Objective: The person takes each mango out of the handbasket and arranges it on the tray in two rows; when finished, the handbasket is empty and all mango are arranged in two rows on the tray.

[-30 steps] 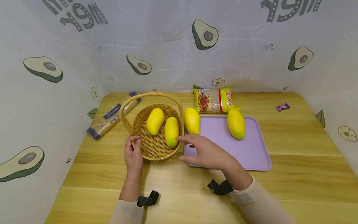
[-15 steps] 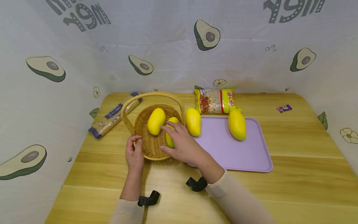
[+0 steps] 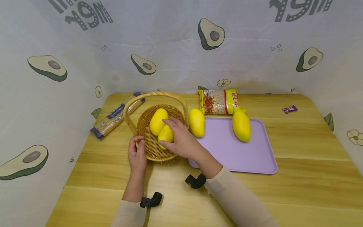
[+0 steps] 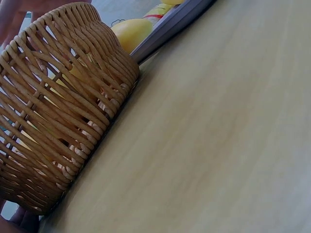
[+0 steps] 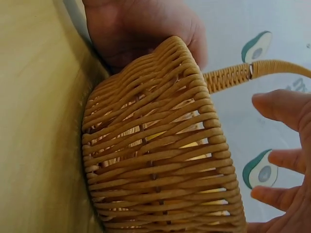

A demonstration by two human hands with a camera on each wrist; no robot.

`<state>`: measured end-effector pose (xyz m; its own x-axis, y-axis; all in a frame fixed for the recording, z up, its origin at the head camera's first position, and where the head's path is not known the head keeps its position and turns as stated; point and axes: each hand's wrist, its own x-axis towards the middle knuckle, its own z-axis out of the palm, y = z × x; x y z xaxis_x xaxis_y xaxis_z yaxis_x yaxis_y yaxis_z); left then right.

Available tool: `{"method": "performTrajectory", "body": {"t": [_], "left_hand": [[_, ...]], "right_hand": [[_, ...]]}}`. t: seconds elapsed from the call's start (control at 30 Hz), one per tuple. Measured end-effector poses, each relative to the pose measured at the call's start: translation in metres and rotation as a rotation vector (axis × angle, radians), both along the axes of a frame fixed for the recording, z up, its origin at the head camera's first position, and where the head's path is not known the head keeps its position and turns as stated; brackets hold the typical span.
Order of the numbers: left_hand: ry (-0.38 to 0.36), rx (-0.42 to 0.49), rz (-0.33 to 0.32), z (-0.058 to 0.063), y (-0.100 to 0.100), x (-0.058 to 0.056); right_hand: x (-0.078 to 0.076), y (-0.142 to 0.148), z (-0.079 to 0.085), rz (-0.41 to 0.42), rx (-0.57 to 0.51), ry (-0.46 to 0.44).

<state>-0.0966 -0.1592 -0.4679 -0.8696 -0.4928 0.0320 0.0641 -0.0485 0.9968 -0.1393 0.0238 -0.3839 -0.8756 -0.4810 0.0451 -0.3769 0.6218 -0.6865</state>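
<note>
The left hand grips the basket by its rim—likely steadying it on the desk—while the right hand, thumb and fingers apart, spans one mango inside, beside a second mango.

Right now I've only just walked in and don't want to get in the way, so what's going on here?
A person's left hand holds the wicker basket at its side. Their right hand is over the nearer mango inside; whether it has a firm grip is unclear. A second mango is also in the basket. A third mango lies beside the basket at the lilac tray's corner, a fourth mango at its far edge.
</note>
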Motion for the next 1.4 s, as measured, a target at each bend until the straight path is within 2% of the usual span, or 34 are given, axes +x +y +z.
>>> {"method": "performTrajectory", "body": {"t": [0.23, 0.47, 0.9, 1.2, 1.4], "left_hand": [[-0.029, 0.002, -0.014, 0.001, -0.001, 0.001], [-0.040, 0.000, -0.009, 0.001, -0.001, 0.001], [-0.043, -0.004, -0.018, 0.000, -0.002, 0.001], [-0.047, -0.001, -0.023, 0.000, -0.002, 0.002], [-0.046, 0.012, -0.018, 0.000, -0.002, 0.002]], "right_hand": [[-0.010, -0.014, -0.001, 0.014, 0.184, -0.052], [-0.018, -0.018, -0.002, 0.075, 0.312, -0.030], [-0.022, -0.019, -0.008, 0.104, 0.359, -0.040], [-0.021, -0.019, -0.012, 0.119, 0.355, -0.004], [-0.021, -0.019, -0.015, 0.141, 0.325, 0.056]]}}
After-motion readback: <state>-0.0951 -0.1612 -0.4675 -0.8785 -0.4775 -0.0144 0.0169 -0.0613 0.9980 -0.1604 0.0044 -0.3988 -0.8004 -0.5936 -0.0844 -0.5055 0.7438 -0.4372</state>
